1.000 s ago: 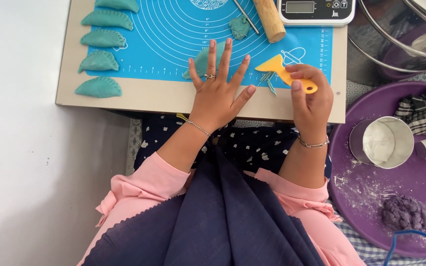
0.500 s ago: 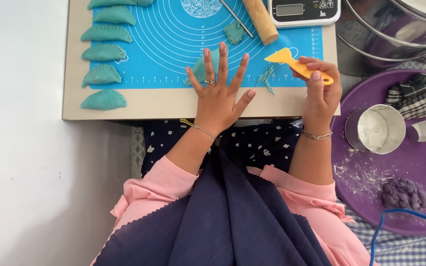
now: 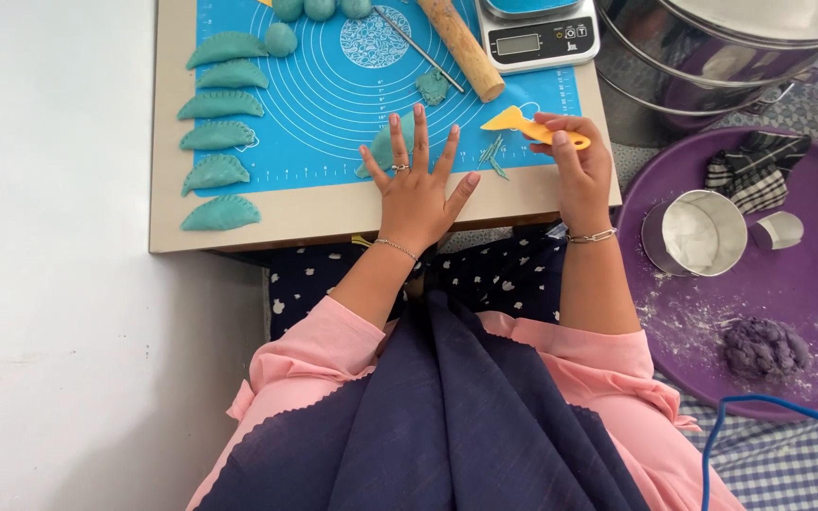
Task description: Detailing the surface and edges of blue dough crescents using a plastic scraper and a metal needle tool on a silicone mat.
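Note:
My left hand (image 3: 416,185) lies flat with fingers spread on a teal dough piece (image 3: 386,151) at the near edge of the blue silicone mat (image 3: 333,85). My right hand (image 3: 575,166) grips a yellow plastic scraper (image 3: 523,124), its blade resting on the mat beside thin teal dough trimmings (image 3: 494,156). Several folded teal dumplings (image 3: 220,132) line the mat's left edge. Teal dough balls (image 3: 319,9) sit at the top.
A wooden rolling pin (image 3: 466,47), a thin metal rod (image 3: 418,49) and a kitchen scale (image 3: 534,38) lie at the back of the low table (image 3: 314,213). A purple tray (image 3: 807,312) at right holds a metal cup of flour (image 3: 698,232), purple dough (image 3: 764,345) and a checked cloth (image 3: 755,170). Steel pots (image 3: 712,57) stand behind.
The view has shifted so the table sits lower and further right. My right hand has lifted the scraper slightly up the mat; my left hand stays pressed on the dough.

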